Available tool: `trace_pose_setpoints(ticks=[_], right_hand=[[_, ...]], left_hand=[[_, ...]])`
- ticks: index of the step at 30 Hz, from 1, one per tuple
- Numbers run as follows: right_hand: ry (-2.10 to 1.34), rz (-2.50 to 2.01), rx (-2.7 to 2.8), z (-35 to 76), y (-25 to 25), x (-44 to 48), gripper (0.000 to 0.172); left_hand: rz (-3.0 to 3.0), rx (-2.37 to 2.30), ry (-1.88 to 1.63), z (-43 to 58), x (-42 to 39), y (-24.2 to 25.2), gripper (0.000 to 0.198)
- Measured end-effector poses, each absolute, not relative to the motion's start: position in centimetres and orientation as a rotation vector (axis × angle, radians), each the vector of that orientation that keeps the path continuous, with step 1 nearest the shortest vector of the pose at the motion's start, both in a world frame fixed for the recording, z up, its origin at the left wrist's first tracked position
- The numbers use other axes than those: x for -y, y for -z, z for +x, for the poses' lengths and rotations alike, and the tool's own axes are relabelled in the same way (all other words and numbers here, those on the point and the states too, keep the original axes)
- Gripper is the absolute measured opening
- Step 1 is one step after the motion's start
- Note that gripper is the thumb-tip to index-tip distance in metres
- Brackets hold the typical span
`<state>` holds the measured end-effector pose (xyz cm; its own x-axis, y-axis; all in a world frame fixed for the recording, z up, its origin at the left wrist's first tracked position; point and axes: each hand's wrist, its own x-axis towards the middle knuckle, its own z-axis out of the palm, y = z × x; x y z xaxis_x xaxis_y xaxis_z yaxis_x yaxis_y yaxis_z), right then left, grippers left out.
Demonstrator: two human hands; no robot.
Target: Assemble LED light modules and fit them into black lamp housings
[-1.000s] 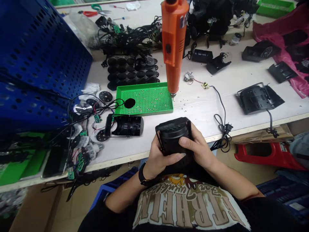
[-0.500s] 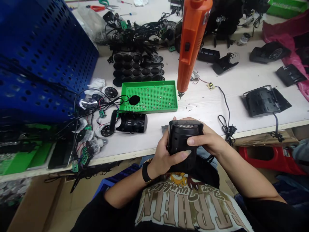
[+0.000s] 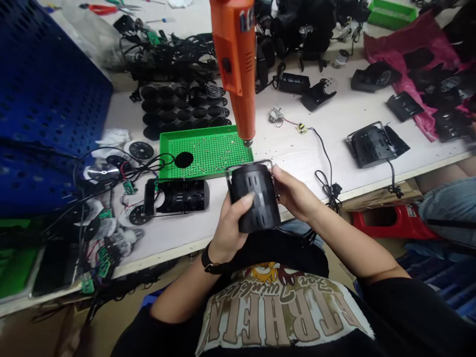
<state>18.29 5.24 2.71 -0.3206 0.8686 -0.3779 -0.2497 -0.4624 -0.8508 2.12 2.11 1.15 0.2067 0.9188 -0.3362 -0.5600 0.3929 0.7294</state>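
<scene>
My left hand (image 3: 231, 220) is closed around a black slotted housing (image 3: 260, 198) with a thin bracket (image 3: 256, 162), its thumb across the slotted face. On the other side, my right hand (image 3: 297, 196) grips the housing and bracket edge; several of its fingertips are hidden. I hold the piece tilted, just over the table's front edge, with a dark cord below it. Directly beyond hangs an orange electric screwdriver (image 3: 238, 74), bit down. Its tip is near a green perforated tray (image 3: 208, 171) holding tiny screws and a black disc (image 3: 184, 159).
Left of my hands lies another black housing (image 3: 182, 196), beside wired circuit boards (image 3: 104, 260). A blue perforated crate (image 3: 48, 114) stands at the left. Rows of black round parts (image 3: 186, 109) sit behind the tray. A bracketed unit (image 3: 372, 144) is at the right.
The housing has turned so its slotted face shows and its bracket stands out at the top. My right thumb has moved off its face to the side. The view has shifted right.
</scene>
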Motion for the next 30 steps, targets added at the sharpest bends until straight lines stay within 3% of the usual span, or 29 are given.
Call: trace_pose_setpoints(ticks=[4,7,14,19,23,27,30], right_hand=[[-1.800,-1.200,0.849,19.1,-3.0,-4.8,0.073],[-1.615,-1.220,1.102,19.7,-3.8,-3.7,0.066],[-0.535,-1.448,1.866,19.1,-4.4,-0.9,0.023],[-0.087,-1.442,2.096,17.7,-3.1,-1.3,0.033],[-0.267,-1.418,1.957,17.2,-2.7,-1.4,0.038],[-0.847,-1.380,1.718,17.7,-3.3,-1.0,0.031],[-1.382,-1.221,1.476,18.3,-3.9,-1.0,0.050]], left_hand=[[0.358,-0.772,-1.093,2.4,-3.7,-2.0,0.049],[0.284,-0.755,-1.133,2.6,-4.3,-2.4,0.041],[0.233,-0.750,-1.238,2.7,-4.4,-2.8,0.028],[0.254,-0.783,-1.281,2.8,-4.2,-2.5,0.025],[0.312,-0.797,-1.344,3.1,-3.7,-2.5,0.030],[0.425,-0.843,-1.436,2.9,-3.0,-2.7,0.039],[0.593,-0.855,-1.418,2.4,-2.2,-2.7,0.060]])
